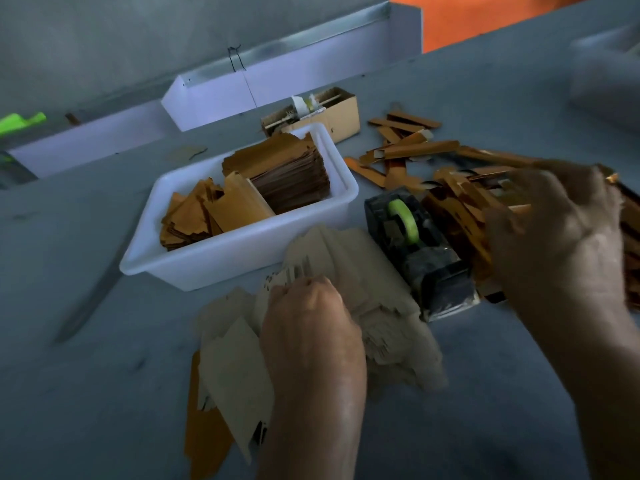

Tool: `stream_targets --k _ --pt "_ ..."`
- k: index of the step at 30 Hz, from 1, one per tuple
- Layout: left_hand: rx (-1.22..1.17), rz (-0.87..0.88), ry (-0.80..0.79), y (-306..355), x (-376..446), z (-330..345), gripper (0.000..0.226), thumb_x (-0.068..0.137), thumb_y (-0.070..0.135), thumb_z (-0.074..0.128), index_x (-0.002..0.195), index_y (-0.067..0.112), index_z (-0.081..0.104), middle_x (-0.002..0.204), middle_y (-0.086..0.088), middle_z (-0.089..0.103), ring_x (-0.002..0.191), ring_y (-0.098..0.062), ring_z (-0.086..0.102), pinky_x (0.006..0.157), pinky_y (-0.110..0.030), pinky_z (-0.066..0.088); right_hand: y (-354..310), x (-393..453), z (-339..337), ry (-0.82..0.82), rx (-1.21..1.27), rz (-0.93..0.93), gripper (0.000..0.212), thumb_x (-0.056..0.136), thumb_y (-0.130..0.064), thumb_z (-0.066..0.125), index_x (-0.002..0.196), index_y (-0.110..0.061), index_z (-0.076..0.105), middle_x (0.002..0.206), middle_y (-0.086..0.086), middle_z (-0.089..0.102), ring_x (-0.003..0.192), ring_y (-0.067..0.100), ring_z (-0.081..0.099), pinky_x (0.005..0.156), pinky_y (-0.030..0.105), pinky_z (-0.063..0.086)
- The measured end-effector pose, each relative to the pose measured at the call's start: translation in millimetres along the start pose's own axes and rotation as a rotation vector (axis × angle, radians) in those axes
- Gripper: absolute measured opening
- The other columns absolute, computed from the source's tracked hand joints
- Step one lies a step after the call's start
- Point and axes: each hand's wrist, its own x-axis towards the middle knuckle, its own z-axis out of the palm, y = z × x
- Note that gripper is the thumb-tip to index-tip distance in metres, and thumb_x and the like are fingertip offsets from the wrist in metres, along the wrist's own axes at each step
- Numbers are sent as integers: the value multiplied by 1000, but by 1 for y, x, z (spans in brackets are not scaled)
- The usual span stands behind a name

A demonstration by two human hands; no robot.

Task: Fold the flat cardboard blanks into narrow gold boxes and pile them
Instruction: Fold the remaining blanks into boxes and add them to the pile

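Cardboard blanks (363,292) lie fanned on the tabletop (104,375) under our left hand (308,320), fingers curled into them, while our right hand (554,230) grips a folded gold box (460,206) over the pile (415,147); next, we judge, drop it and lift one blank.

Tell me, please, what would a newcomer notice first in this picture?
Probably the white tub in the middle, packed with gold blanks. Next, the scattered gold boxes at the right, where the right hand reaches, blurred. In front, the left hand rests on a heap of pale blanks, beside a black tape dispenser with a green roll.
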Motion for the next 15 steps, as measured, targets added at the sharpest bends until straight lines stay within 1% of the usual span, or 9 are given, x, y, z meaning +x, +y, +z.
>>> stream_targets --k 3,4,6,8,10,11,13,14,15 --pt "-20 -43 31 3 -2 -3 22 97 28 42 112 23 58 98 8 54 86 -6 41 66 -17 31 -10 -18 -5 -50 64 -80 37 86 -16 63 121 -6 59 130 17 46 118 37 41 87 40 41" --pt "-25 -62 47 4 -2 -5 20 96 29 44 108 22 58 95 8 51 85 -6 41 65 -18 30 -14 -22 -8 -59 101 -95 36 86 -18 63 121 -7 60 128 16 49 115 34 46 84 34 43" --pt "-67 -72 101 8 -4 -9 11 89 24 57 94 16 62 90 3 52 79 -12 48 60 -20 29 -24 -31 -16 -103 223 -122 30 87 -25 60 115 -15 63 113 5 60 96 19 58 69 12 41" --pt "-140 -29 160 14 -7 -9 9 77 14 71 78 10 63 82 -4 56 66 -18 54 53 -18 28 -37 -40 -21 -304 458 -73 26 81 -41 54 103 -30 61 90 -15 62 73 -1 60 54 6 44" --pt "-212 76 218 22 -14 -5 15 70 13 77 72 10 63 82 -5 58 60 -17 55 50 -10 21 -48 -46 -21 -512 683 62 38 70 -56 51 97 -32 63 78 -15 66 70 -4 64 58 9 50" --pt "-242 158 229 25 -17 -3 14 69 15 75 73 11 63 83 -3 58 60 -15 55 49 -8 22 -48 -49 -18 -566 725 112 37 69 -57 52 95 -33 64 75 -13 68 70 -4 64 58 11 51" --pt "-315 318 215 28 -20 3 13 72 24 65 78 12 65 88 0 59 68 -13 58 51 -12 40 -43 -49 -10 -548 743 152 16 79 -44 59 88 -33 66 73 -16 68 68 -4 64 54 11 49" --pt "-381 365 184 26 -20 5 16 76 27 62 80 12 67 91 2 60 75 -12 60 57 -18 49 -39 -47 -8 -523 756 171 4 83 -33 62 83 -33 66 72 -18 68 66 -2 64 55 12 50" --pt "-451 387 158 24 -19 7 19 79 30 60 81 13 68 94 4 59 82 -12 60 65 -22 52 -35 -45 -6 -502 772 185 9 85 -25 63 81 -32 66 72 -16 68 66 2 66 58 17 53"
